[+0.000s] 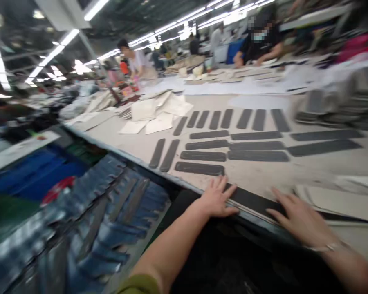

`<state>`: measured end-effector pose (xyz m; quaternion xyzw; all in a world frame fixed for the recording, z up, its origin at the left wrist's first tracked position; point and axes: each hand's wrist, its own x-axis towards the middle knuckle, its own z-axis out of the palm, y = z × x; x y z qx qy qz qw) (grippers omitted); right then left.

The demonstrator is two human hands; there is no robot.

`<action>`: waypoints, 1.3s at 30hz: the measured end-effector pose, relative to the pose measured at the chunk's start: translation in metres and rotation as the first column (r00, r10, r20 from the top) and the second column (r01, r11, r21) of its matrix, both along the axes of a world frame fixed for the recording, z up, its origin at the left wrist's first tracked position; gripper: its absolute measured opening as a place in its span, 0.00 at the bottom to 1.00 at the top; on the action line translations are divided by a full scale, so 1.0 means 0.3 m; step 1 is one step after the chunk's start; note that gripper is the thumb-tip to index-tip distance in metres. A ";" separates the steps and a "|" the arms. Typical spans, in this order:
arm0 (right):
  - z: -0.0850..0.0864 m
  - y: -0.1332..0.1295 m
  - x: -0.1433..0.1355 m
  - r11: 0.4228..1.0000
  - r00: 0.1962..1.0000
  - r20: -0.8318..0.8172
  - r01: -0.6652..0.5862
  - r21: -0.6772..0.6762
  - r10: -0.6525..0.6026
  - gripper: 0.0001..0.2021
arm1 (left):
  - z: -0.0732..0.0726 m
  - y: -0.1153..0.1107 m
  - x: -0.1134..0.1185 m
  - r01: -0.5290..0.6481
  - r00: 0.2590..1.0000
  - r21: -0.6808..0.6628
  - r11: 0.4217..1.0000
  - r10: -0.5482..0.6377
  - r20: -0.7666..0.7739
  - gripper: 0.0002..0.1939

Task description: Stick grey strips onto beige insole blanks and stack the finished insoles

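A dark strip (254,199) lies along the near edge of the pale table, between my two hands. My left hand (216,198) rests at the strip's left end, its fingers spread flat. Over the right end my right hand (297,212) is held with its fingers apart, slightly blurred. Beyond them, several dark grey rectangular pieces (200,168) lie in rows on the table (251,175). Next to my right hand is a stack of cream sheets (343,203).
Lower left, folded denim (110,232) with grey strips sits below the table edge. Cream pieces (155,110) are piled at the table's far left, and stacked dark pieces (340,106) at the right. A masked person (259,45) works across the table.
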<state>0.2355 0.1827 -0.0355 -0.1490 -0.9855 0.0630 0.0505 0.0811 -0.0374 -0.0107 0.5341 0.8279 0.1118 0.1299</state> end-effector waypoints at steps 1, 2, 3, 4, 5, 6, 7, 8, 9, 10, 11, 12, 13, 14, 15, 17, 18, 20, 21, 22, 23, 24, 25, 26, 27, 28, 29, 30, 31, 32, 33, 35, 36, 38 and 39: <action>0.022 0.008 0.014 0.999 0.999 0.033 0.010 -0.041 -0.009 0.30 | -0.022 0.003 -0.015 0.000 1.000 0.027 1.000 0.000 0.023 0.45; 0.037 0.007 0.017 0.994 0.998 0.055 0.011 -0.112 -0.005 0.33 | -0.042 0.008 -0.029 0.003 0.999 0.053 0.999 -0.006 0.051 0.45; 0.049 0.001 0.012 0.983 0.998 0.065 0.029 -0.180 -0.017 0.36 | -0.055 0.015 -0.039 0.001 0.996 0.082 0.997 -0.008 0.085 0.45; 0.057 -0.006 0.004 0.964 0.996 0.070 0.068 -0.256 -0.052 0.39 | -0.062 0.023 -0.045 -0.017 0.992 0.116 0.993 0.002 0.126 0.44; 0.064 -0.013 -0.003 0.931 0.994 0.075 0.099 -0.351 -0.077 0.42 | -0.061 0.031 -0.047 -0.047 0.984 0.161 0.986 0.018 0.175 0.42; 0.072 -0.017 -0.008 0.881 0.993 0.075 0.115 -0.459 -0.090 0.40 | -0.053 0.037 -0.046 -0.094 0.972 0.227 0.969 0.040 0.233 0.40; 0.079 -0.019 -0.008 0.821 0.994 0.076 0.108 -0.561 -0.079 0.36 | -0.039 0.039 -0.044 -0.160 0.953 0.305 0.939 0.066 0.296 0.36; 0.088 -0.018 -0.004 0.770 0.996 0.074 0.091 -0.632 -0.057 0.28 | -0.022 0.039 -0.042 -0.244 0.927 0.388 0.889 0.095 0.363 0.32; 0.098 -0.013 0.004 0.718 0.997 0.066 0.071 -0.692 -0.035 0.21 | -0.003 0.034 -0.040 -0.341 0.892 0.457 0.822 0.130 0.433 0.27; 0.109 -0.005 0.014 0.673 0.998 0.054 0.054 -0.738 -0.021 0.14 | 0.016 0.027 -0.039 -0.442 0.847 0.495 0.748 0.166 0.504 0.21; 0.121 0.006 0.026 0.635 0.999 0.039 0.044 -0.771 -0.021 0.11 | 0.035 0.017 -0.039 -0.529 0.793 0.493 0.690 0.196 0.577 0.14; 0.134 0.020 0.037 0.603 0.999 0.021 0.040 -0.796 -0.038 0.11 | 0.052 0.009 -0.040 -0.592 0.732 0.452 0.667 0.210 0.649 0.09; 0.146 0.034 0.048 0.560 0.998 -0.005 0.035 -0.828 -0.070 0.13 | 0.067 0.003 -0.040 -0.621 0.666 0.378 0.687 0.208 0.716 0.10; 0.159 0.048 0.057 0.492 0.992 -0.042 0.023 -0.870 -0.119 0.15 | 0.080 0.003 -0.038 -0.610 0.597 0.285 0.740 0.191 0.779 0.14; 0.171 0.061 0.064 0.389 0.980 -0.081 -0.003 -0.921 -0.184 0.17 | 0.091 0.011 -0.035 -0.563 0.520 0.189 0.804 0.167 0.837 0.17; 0.188 0.078 0.071 0.130 0.937 -0.133 -0.095 -0.987 -0.324 0.22 | 0.109 0.057 -0.022 -0.425 0.345 0.052 0.904 0.109 0.932 0.22; 0.193 0.080 0.070 0.015 0.915 -0.138 -0.143 -0.990 -0.380 0.24 | 0.118 0.095 -0.013 -0.372 0.244 0.027 0.928 0.070 0.967 0.25; 0.194 0.073 0.065 -0.102 0.895 -0.120 -0.180 -0.978 -0.430 0.27 | 0.134 0.187 0.002 -0.330 0.027 0.052 0.942 -0.045 0.999 0.30; 0.190 0.064 0.062 -0.120 0.896 -0.109 -0.177 -0.977 -0.430 0.28 | 0.139 0.236 0.007 -0.359 -0.065 0.083 0.929 -0.113 0.991 0.31; 0.183 0.052 0.058 -0.131 0.901 -0.099 -0.169 -0.977 -0.422 0.29 | 0.142 0.283 0.011 -0.420 -0.134 0.102 0.902 -0.173 0.976 0.30; 0.173 0.039 0.056 -0.149 0.908 -0.087 -0.161 -0.976 -0.410 0.29 | 0.142 0.324 0.013 -0.503 -0.178 0.099 0.859 -0.215 0.960 0.28; 0.163 0.024 0.053 -0.162 0.918 -0.075 -0.148 -0.976 -0.389 0.28 | 0.139 0.358 0.013 -0.593 -0.199 0.074 0.802 -0.235 0.951 0.24; 0.151 0.010 0.052 -0.160 0.931 -0.064 -0.129 -0.979 -0.360 0.27 | 0.133 0.383 0.012 -0.674 -0.209 0.035 0.738 -0.235 0.949 0.21; 0.139 -0.003 0.051 -0.141 0.943 -0.053 -0.104 -0.985 -0.328 0.25 | 0.124 0.400 0.011 -0.734 -0.219 -0.011 0.679 -0.222 0.950 0.19; 0.126 -0.016 0.049 -0.108 0.954 -0.041 -0.077 -0.991 -0.298 0.23 | 0.114 0.408 0.009 -0.769 -0.235 -0.055 0.637 -0.202 0.951 0.18; 0.115 -0.027 0.047 -0.067 0.961 -0.031 -0.051 -0.996 -0.274 0.23 | 0.104 0.410 0.008 -0.785 -0.253 -0.092 0.613 -0.182 0.950 0.17; 0.105 -0.036 0.044 -0.022 0.966 -0.023 -0.030 -0.999 -0.258 0.22 | 0.094 0.407 0.007 -0.787 -0.271 -0.119 0.605 -0.166 0.948 0.17; 0.097 -0.044 0.039 0.019 0.968 -0.020 -0.015 -1.000 -0.250 0.22 | 0.086 0.402 0.007 -0.777 -0.291 -0.140 0.613 -0.154 0.944 0.17; 0.091 -0.050 0.034 0.055 0.968 -0.018 -0.004 -0.999 -0.252 0.23 | 0.080 0.397 0.008 -0.763 -0.307 -0.150 0.629 -0.149 0.940 0.17; 0.086 -0.054 0.027 0.084 0.965 -0.013 0.009 -0.996 -0.260 0.23 | 0.077 0.394 0.009 -0.750 -0.317 -0.152 0.644 -0.149 0.937 0.17; 0.084 -0.057 0.020 0.107 0.962 -0.006 0.024 -0.994 -0.273 0.24 | 0.075 0.392 0.010 -0.739 -0.323 -0.147 0.658 -0.155 0.934 0.16; 0.082 -0.060 0.007 0.124 0.954 0.019 0.059 -0.991 -0.300 0.24 | 0.075 0.395 0.013 -0.735 -0.324 -0.132 0.665 -0.173 0.930 0.15; 0.081 -0.061 0.002 0.123 0.950 0.031 0.073 -0.990 -0.311 0.24 | 0.075 0.397 0.015 -0.740 -0.323 -0.131 0.660 -0.177 0.930 0.14; 0.077 -0.062 -0.003 0.121 0.946 0.042 0.085 -0.989 -0.323 0.25 | 0.076 0.400 0.018 -0.743 -0.328 -0.144 0.653 -0.168 0.930 0.12; 0.074 -0.062 -0.004 0.126 0.944 0.042 0.087 -0.988 -0.326 0.25 | 0.077 0.400 0.019 -0.739 -0.335 -0.154 0.656 -0.160 0.929 0.12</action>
